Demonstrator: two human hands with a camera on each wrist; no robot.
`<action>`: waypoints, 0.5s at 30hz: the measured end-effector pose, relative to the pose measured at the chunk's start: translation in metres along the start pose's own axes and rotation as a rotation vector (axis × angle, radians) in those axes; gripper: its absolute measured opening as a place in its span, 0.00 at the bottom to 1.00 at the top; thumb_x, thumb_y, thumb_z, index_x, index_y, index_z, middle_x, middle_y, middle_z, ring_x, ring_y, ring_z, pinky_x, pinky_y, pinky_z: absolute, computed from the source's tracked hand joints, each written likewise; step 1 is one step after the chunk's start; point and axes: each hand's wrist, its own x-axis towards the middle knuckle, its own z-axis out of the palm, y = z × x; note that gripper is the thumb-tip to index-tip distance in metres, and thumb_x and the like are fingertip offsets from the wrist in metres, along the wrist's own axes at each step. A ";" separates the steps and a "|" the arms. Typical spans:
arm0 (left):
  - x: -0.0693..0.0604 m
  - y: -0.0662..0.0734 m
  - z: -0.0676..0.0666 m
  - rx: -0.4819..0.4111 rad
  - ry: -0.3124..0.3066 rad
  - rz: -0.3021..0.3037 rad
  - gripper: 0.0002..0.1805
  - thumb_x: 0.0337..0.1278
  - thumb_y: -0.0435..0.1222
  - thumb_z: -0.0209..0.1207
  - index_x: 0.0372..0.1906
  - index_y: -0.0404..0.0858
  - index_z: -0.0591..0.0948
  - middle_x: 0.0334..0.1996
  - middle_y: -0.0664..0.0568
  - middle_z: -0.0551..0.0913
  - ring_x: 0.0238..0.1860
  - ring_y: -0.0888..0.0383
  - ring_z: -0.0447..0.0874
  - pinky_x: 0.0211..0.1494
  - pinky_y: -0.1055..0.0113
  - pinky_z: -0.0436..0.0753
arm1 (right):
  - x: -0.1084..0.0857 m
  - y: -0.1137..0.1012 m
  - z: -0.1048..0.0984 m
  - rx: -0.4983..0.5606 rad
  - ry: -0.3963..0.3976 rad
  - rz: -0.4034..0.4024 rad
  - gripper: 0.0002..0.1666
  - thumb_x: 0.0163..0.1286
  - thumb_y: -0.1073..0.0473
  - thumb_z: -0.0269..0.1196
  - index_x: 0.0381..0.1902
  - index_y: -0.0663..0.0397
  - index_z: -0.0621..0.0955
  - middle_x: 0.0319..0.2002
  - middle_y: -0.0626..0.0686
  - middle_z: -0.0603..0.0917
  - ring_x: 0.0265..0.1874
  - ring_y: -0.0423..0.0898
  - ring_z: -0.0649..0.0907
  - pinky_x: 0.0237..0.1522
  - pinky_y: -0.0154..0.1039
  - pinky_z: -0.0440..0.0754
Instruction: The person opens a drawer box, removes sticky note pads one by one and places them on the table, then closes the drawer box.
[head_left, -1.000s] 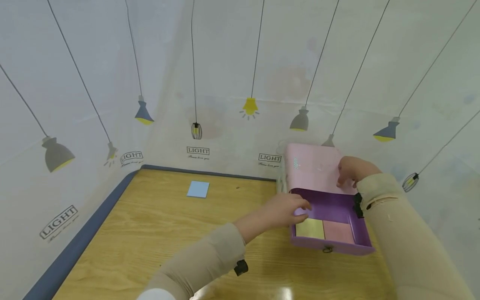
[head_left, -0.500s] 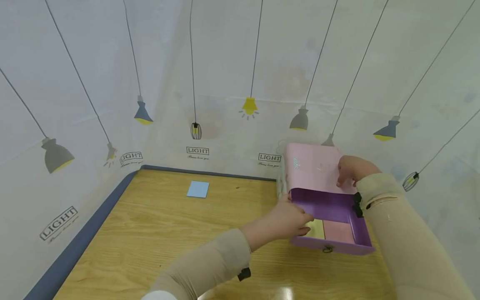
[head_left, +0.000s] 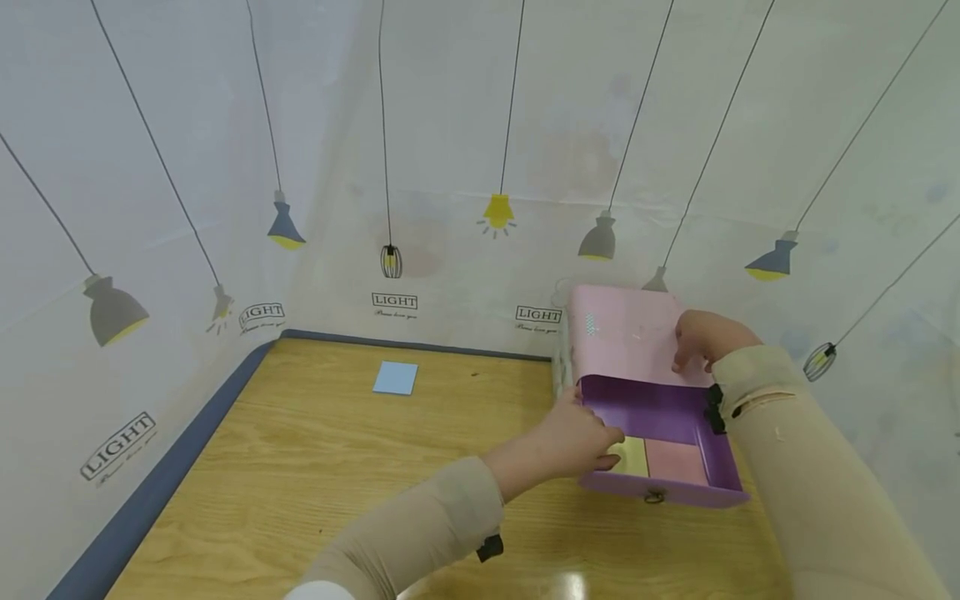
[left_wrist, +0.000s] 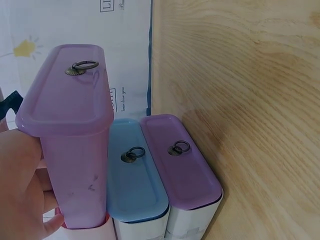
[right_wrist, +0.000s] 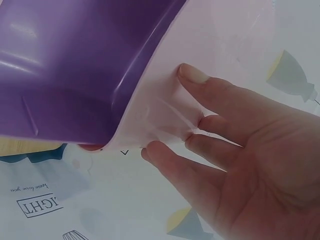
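Note:
A pink-topped drawer cabinet (head_left: 626,333) stands at the right, its top purple drawer (head_left: 663,492) pulled out. In the drawer lie a yellow square (head_left: 633,457) and a pink square (head_left: 677,462), side by side at the front. My left hand (head_left: 555,446) is on the drawer's left wall, fingertips over the rim above the yellow square; the left wrist view shows other fingers (left_wrist: 44,192) along the outside. My right hand (head_left: 712,337) grips the cabinet's right edge, with the thumb on the pink top (right_wrist: 170,95) and the other fingers at its side.
A light blue square (head_left: 396,378) lies on the wooden table (head_left: 337,467) to the left. Below the pulled-out drawer, a blue drawer (left_wrist: 137,185) and another purple drawer (left_wrist: 187,175) are closed. A lamp-patterned covering (head_left: 450,150) rises behind the table.
Over the last second my left hand has moved down and slightly right, from above the drawer's left side onto its wall. My right hand has stayed on the cabinet. The drawer looks unmoved.

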 end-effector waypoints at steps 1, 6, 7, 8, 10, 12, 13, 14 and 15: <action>0.000 0.000 0.000 -0.007 0.000 -0.007 0.15 0.65 0.58 0.53 0.48 0.61 0.83 0.25 0.70 0.82 0.25 0.69 0.74 0.57 0.54 0.67 | 0.000 0.000 0.000 0.001 -0.001 -0.001 0.31 0.57 0.65 0.69 0.51 0.83 0.72 0.50 0.76 0.75 0.38 0.60 0.81 0.31 0.46 0.83; 0.001 0.002 -0.001 -0.056 -0.001 -0.058 0.15 0.65 0.57 0.54 0.51 0.63 0.82 0.33 0.70 0.83 0.34 0.68 0.78 0.59 0.55 0.67 | 0.001 0.002 0.000 -0.008 0.003 -0.018 0.29 0.57 0.65 0.69 0.49 0.83 0.73 0.47 0.74 0.77 0.37 0.59 0.81 0.31 0.46 0.83; 0.001 0.002 -0.001 -0.070 -0.004 -0.069 0.15 0.65 0.56 0.54 0.52 0.63 0.82 0.36 0.70 0.84 0.37 0.67 0.78 0.59 0.55 0.67 | 0.002 0.002 0.000 -0.007 0.002 -0.020 0.28 0.56 0.65 0.69 0.48 0.82 0.73 0.46 0.73 0.77 0.37 0.59 0.81 0.31 0.46 0.83; 0.001 0.002 -0.002 -0.084 -0.005 -0.078 0.14 0.65 0.56 0.54 0.52 0.63 0.81 0.38 0.70 0.83 0.39 0.67 0.78 0.60 0.54 0.67 | 0.002 0.002 0.000 -0.005 0.002 -0.020 0.27 0.56 0.65 0.69 0.48 0.82 0.74 0.45 0.72 0.78 0.37 0.59 0.81 0.31 0.46 0.83; 0.001 0.003 -0.003 -0.121 -0.007 -0.097 0.14 0.65 0.55 0.55 0.52 0.63 0.81 0.40 0.69 0.83 0.43 0.66 0.78 0.61 0.52 0.67 | 0.001 0.002 0.000 0.007 -0.002 -0.015 0.26 0.57 0.65 0.69 0.47 0.81 0.74 0.44 0.71 0.78 0.37 0.59 0.81 0.31 0.47 0.83; 0.000 0.003 -0.004 -0.158 -0.004 -0.114 0.13 0.65 0.54 0.56 0.52 0.62 0.82 0.42 0.68 0.82 0.45 0.66 0.79 0.62 0.49 0.66 | 0.000 0.002 0.000 0.015 -0.003 -0.012 0.27 0.57 0.66 0.69 0.48 0.81 0.74 0.45 0.72 0.78 0.37 0.60 0.81 0.32 0.47 0.83; 0.000 0.003 -0.004 -0.173 -0.003 -0.121 0.13 0.65 0.54 0.57 0.52 0.62 0.82 0.42 0.68 0.82 0.45 0.66 0.79 0.63 0.49 0.66 | 0.000 0.001 0.000 0.020 -0.002 -0.010 0.27 0.57 0.66 0.69 0.48 0.81 0.74 0.46 0.72 0.77 0.37 0.60 0.81 0.32 0.48 0.83; 0.000 0.003 -0.005 -0.188 -0.001 -0.127 0.13 0.64 0.54 0.57 0.52 0.62 0.82 0.42 0.67 0.81 0.44 0.66 0.80 0.63 0.49 0.66 | -0.001 0.001 0.000 0.022 -0.001 -0.011 0.28 0.57 0.66 0.69 0.49 0.82 0.73 0.47 0.73 0.77 0.38 0.60 0.81 0.32 0.48 0.83; 0.000 0.003 -0.005 -0.206 -0.001 -0.134 0.13 0.64 0.53 0.57 0.52 0.62 0.82 0.42 0.66 0.81 0.44 0.66 0.80 0.62 0.49 0.67 | -0.001 0.001 0.000 0.023 0.000 -0.013 0.28 0.57 0.66 0.69 0.50 0.82 0.73 0.48 0.74 0.76 0.38 0.60 0.81 0.33 0.48 0.83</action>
